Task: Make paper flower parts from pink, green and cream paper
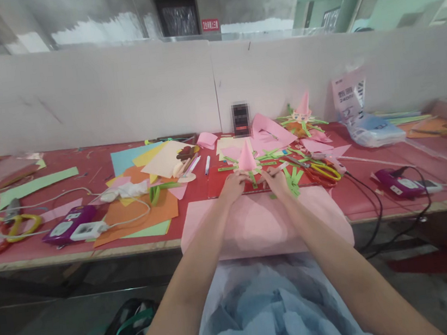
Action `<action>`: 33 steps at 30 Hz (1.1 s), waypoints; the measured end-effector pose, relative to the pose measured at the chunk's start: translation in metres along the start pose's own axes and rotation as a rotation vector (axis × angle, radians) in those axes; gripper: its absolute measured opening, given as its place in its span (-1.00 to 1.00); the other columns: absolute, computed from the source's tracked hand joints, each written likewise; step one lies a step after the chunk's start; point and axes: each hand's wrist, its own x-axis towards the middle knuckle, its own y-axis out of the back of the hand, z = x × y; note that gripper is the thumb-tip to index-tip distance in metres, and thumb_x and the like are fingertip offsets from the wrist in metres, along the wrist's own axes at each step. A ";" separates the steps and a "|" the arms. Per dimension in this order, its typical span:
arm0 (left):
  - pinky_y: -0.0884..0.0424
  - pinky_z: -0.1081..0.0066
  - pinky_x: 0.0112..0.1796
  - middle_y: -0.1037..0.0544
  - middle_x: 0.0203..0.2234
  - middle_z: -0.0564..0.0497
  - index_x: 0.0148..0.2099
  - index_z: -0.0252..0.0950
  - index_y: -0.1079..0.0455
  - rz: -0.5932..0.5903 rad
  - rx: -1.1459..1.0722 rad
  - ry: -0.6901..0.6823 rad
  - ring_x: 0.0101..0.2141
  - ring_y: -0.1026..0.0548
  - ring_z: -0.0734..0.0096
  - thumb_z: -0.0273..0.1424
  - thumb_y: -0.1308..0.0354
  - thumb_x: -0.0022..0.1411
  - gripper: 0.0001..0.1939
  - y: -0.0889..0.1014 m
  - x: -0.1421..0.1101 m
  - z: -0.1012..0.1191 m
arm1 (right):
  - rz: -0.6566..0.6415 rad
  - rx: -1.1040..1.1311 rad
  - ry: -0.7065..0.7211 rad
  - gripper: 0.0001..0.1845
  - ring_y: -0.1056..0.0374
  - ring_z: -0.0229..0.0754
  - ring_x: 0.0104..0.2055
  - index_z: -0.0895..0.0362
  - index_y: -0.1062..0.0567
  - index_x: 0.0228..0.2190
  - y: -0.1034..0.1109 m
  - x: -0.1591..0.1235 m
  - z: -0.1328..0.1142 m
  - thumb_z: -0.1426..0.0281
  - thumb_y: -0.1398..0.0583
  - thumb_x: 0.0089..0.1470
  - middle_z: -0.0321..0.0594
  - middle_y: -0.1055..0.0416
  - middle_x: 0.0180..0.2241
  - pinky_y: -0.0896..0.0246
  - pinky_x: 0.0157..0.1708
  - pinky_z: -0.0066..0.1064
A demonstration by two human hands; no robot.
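Note:
A paper craft with a pink cone (pixel 247 157) on top and curled green paper strips (pixel 272 155) round it stands in front of me on the red table. My left hand (pixel 234 185) is closed on its near left edge, fingers bent. From the right, my right hand (pixel 273 179) pinches at the near right side, beside a short green strip (pixel 254 180) between both hands. What exactly lies under the fingertips is small and partly hidden. Just right of my right hand lies a fringed green paper piece (pixel 292 179). A pink sheet (pixel 255 223) lies below my wrists.
Scissors with yellow and red handles (pixel 325 171) lie at right; another pair (pixel 23 227) lies far left. A similar finished-looking paper craft (pixel 303 110) stands behind. Coloured sheets (pixel 143 214), a white marker (pixel 207 166), a purple device (pixel 70 225) with cables and a plastic bag (pixel 365 121) surround me.

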 end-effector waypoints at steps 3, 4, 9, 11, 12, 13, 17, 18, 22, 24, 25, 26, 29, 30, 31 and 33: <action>-0.32 0.39 0.02 -0.53 -0.20 0.06 -0.32 -0.20 -0.55 0.005 -0.001 0.002 -0.14 -0.45 0.46 -0.71 0.07 0.03 -0.57 0.000 0.000 0.000 | 0.006 -0.017 0.003 -0.61 -0.19 -0.27 -0.70 0.04 -0.16 -0.70 -0.001 0.001 0.003 0.10 -0.12 -0.06 -0.34 -0.32 -0.77 -0.10 -0.61 -0.42; -0.32 0.38 0.02 -0.53 -0.20 0.06 -0.32 -0.19 -0.55 0.006 -0.001 0.000 -0.14 -0.45 0.46 -0.71 0.07 0.03 -0.57 0.000 0.000 0.000 | 0.009 -0.023 0.008 -0.61 -0.19 -0.27 -0.70 0.04 -0.16 -0.70 -0.001 0.001 0.003 0.11 -0.12 -0.06 -0.35 -0.31 -0.78 -0.09 -0.61 -0.43; -0.33 0.39 0.01 -0.53 -0.20 0.07 -0.32 -0.18 -0.55 -0.006 -0.001 -0.006 -0.15 -0.45 0.47 -0.70 0.07 0.05 -0.57 0.000 0.001 0.000 | 0.008 -0.032 0.014 -0.64 -0.21 -0.27 -0.70 0.05 -0.18 -0.70 -0.001 0.001 0.004 0.15 -0.12 -0.07 -0.36 -0.29 -0.79 -0.09 -0.61 -0.45; -0.32 0.39 0.02 -0.53 -0.19 0.06 -0.32 -0.18 -0.55 0.000 -0.004 -0.002 -0.14 -0.45 0.47 -0.71 0.07 0.04 -0.57 0.000 0.000 0.000 | -0.001 -0.016 0.012 -0.65 -0.19 -0.28 -0.71 0.05 -0.18 -0.70 -0.001 0.000 0.003 0.16 -0.12 -0.06 -0.36 -0.29 -0.79 -0.08 -0.61 -0.45; -0.32 0.39 0.02 -0.53 -0.19 0.06 -0.32 -0.19 -0.55 0.003 -0.006 0.001 -0.14 -0.45 0.47 -0.71 0.07 0.03 -0.56 0.000 0.000 -0.001 | -0.005 -0.006 0.015 -0.65 -0.18 -0.29 -0.71 0.05 -0.18 -0.70 -0.001 0.000 0.003 0.16 -0.12 -0.06 -0.36 -0.29 -0.79 -0.08 -0.62 -0.45; -0.32 0.39 0.02 -0.53 -0.19 0.06 -0.32 -0.19 -0.55 0.004 -0.009 0.002 -0.14 -0.45 0.46 -0.71 0.07 0.03 -0.56 0.000 0.000 -0.001 | -0.008 0.002 0.017 -0.65 -0.17 -0.29 -0.71 0.05 -0.18 -0.70 -0.001 0.000 0.003 0.16 -0.12 -0.06 -0.36 -0.29 -0.79 -0.08 -0.62 -0.45; -0.33 0.39 0.01 -0.53 -0.19 0.04 -0.31 -0.21 -0.55 0.000 -0.014 -0.004 -0.14 -0.45 0.46 -0.72 0.07 0.02 -0.57 0.000 0.000 -0.001 | -0.005 -0.001 0.000 -0.65 -0.18 -0.27 -0.71 0.05 -0.19 -0.71 -0.001 0.001 0.003 0.17 -0.14 -0.08 -0.34 -0.29 -0.79 -0.10 -0.61 -0.44; -0.33 0.39 0.01 -0.53 -0.19 0.04 -0.32 -0.22 -0.55 0.004 -0.016 -0.005 -0.14 -0.45 0.46 -0.72 0.07 0.02 -0.57 0.000 0.000 -0.001 | -0.004 -0.002 -0.005 -0.66 -0.19 -0.27 -0.71 0.06 -0.19 -0.71 -0.002 0.001 0.003 0.17 -0.15 -0.09 -0.34 -0.29 -0.79 -0.10 -0.61 -0.44; -0.34 0.40 0.00 -0.53 -0.20 0.06 -0.32 -0.20 -0.55 0.004 -0.019 -0.004 -0.15 -0.45 0.47 -0.72 0.07 0.03 -0.57 0.001 0.000 0.001 | 0.001 0.005 -0.006 -0.67 -0.19 -0.27 -0.71 0.06 -0.19 -0.71 -0.002 0.000 0.002 0.21 -0.14 -0.09 -0.35 -0.27 -0.80 -0.10 -0.61 -0.45; -0.33 0.39 0.01 -0.53 -0.19 0.05 -0.32 -0.21 -0.55 -0.001 -0.014 0.003 -0.15 -0.45 0.46 -0.71 0.06 0.04 -0.58 0.002 0.000 0.002 | 0.004 0.004 -0.005 -0.67 -0.19 -0.27 -0.71 0.06 -0.18 -0.72 -0.001 -0.001 0.001 0.22 -0.14 -0.09 -0.35 -0.27 -0.80 -0.09 -0.62 -0.46; -0.33 0.38 0.02 -0.53 -0.19 0.04 -0.32 -0.21 -0.55 -0.003 -0.012 0.008 -0.14 -0.45 0.45 -0.71 0.06 0.04 -0.58 0.003 0.000 0.003 | 0.002 0.000 -0.007 -0.67 -0.19 -0.27 -0.70 0.06 -0.18 -0.72 -0.001 -0.001 0.001 0.22 -0.14 -0.09 -0.35 -0.28 -0.80 -0.09 -0.62 -0.46; -0.32 0.38 0.02 -0.53 -0.18 0.04 -0.32 -0.21 -0.55 -0.006 -0.009 0.012 -0.14 -0.45 0.45 -0.71 0.06 0.04 -0.58 0.003 0.000 0.003 | 0.001 -0.004 -0.010 -0.67 -0.19 -0.28 -0.70 0.06 -0.18 -0.72 -0.001 -0.001 0.000 0.22 -0.13 -0.09 -0.34 -0.29 -0.80 -0.09 -0.62 -0.46; -0.32 0.39 0.03 -0.53 -0.19 0.06 -0.31 -0.19 -0.55 -0.012 -0.010 0.014 -0.14 -0.45 0.46 -0.71 0.06 0.04 -0.58 0.004 -0.001 0.005 | 0.016 -0.008 -0.002 -0.68 -0.20 -0.28 -0.70 0.06 -0.18 -0.71 0.000 0.000 0.002 0.22 -0.11 -0.07 -0.36 -0.29 -0.79 -0.09 -0.61 -0.46; -0.32 0.39 0.03 -0.53 -0.19 0.07 -0.31 -0.18 -0.55 -0.013 -0.011 0.013 -0.14 -0.45 0.47 -0.70 0.06 0.05 -0.58 0.004 -0.001 0.005 | 0.026 -0.003 0.005 -0.68 -0.20 -0.28 -0.69 0.06 -0.18 -0.70 0.000 0.000 0.003 0.22 -0.11 -0.06 -0.37 -0.28 -0.79 -0.09 -0.60 -0.46; -0.32 0.40 0.03 -0.53 -0.19 0.08 -0.31 -0.18 -0.55 -0.014 -0.012 0.015 -0.13 -0.45 0.47 -0.70 0.06 0.05 -0.58 0.004 -0.001 0.006 | 0.036 0.004 0.012 -0.69 -0.20 -0.28 -0.69 0.06 -0.18 -0.70 0.000 0.001 0.004 0.22 -0.10 -0.06 -0.37 -0.28 -0.79 -0.08 -0.60 -0.45; -0.31 0.41 0.03 -0.53 -0.19 0.08 -0.31 -0.18 -0.55 -0.017 -0.010 0.022 -0.12 -0.45 0.47 -0.70 0.07 0.05 -0.58 0.005 -0.001 0.006 | 0.045 0.011 0.016 -0.69 -0.20 -0.28 -0.69 0.06 -0.18 -0.70 0.000 0.001 0.004 0.22 -0.09 -0.05 -0.38 -0.28 -0.79 -0.07 -0.60 -0.45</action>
